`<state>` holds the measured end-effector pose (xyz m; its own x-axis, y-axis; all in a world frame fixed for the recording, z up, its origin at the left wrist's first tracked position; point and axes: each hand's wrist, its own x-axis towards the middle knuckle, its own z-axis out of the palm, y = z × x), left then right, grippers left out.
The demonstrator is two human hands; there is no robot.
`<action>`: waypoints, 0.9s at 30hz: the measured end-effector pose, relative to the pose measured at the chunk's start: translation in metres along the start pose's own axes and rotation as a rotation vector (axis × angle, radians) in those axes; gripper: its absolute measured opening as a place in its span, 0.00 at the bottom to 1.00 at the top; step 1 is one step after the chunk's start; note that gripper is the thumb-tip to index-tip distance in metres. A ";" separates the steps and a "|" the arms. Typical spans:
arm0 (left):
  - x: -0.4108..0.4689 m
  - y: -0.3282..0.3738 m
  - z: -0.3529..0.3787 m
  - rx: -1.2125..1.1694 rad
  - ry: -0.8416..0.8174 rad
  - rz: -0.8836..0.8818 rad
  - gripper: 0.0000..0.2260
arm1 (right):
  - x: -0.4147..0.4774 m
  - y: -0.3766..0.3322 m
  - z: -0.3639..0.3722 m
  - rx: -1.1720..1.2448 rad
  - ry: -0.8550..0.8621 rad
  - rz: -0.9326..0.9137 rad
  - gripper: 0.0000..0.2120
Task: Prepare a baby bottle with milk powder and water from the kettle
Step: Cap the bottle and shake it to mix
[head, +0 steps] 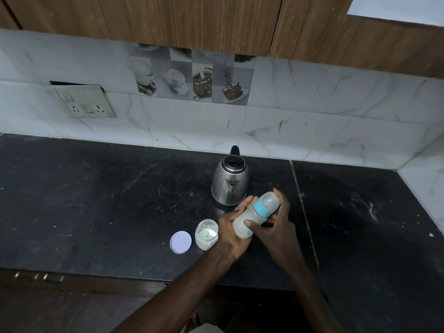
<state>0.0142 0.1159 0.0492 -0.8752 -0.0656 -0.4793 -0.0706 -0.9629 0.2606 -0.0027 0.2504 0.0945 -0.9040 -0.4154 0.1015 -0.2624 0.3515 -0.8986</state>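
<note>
The baby bottle [254, 216] is off the counter [96, 200], held between both hands just in front of the kettle [229, 183]. From my feed it lies tilted, its base toward me and its clear cap pointing up and away, to the right of the kettle's body. A blue collar ring sits below the cap, and the cloudy body looks whitish inside, though I cannot tell how full it is.

The left hand [230, 236] cradles the lower end, with the base in the palm and the fingers running up behind the bottle's side. The right hand [278, 227] wraps the middle, its thumb pressed on the near face of the body and its fingers reaching round the back toward the cap.

The kettle is stainless steel with a black lid and handle, and it stands upright with its spout facing me. In front of it and to its left stands an open milk powder jar [206, 234], with pale powder inside. Left of the jar, farther from the kettle, a lilac lid [180, 242] lies flat on the counter, close to the jar.
</note>
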 end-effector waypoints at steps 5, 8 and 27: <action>-0.002 -0.002 0.000 0.078 -0.070 -0.035 0.25 | 0.005 -0.010 -0.008 0.038 0.102 -0.028 0.50; 0.000 0.001 0.000 0.116 -0.037 -0.013 0.31 | 0.015 -0.021 -0.021 0.244 0.430 -0.053 0.48; 0.009 0.023 -0.007 0.120 -0.080 0.083 0.36 | 0.017 -0.027 0.005 0.219 0.562 0.195 0.43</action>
<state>0.0076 0.0912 0.0453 -0.9156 -0.1182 -0.3843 -0.0484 -0.9165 0.3971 -0.0093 0.2300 0.1184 -0.9831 0.1638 0.0819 -0.0533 0.1722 -0.9836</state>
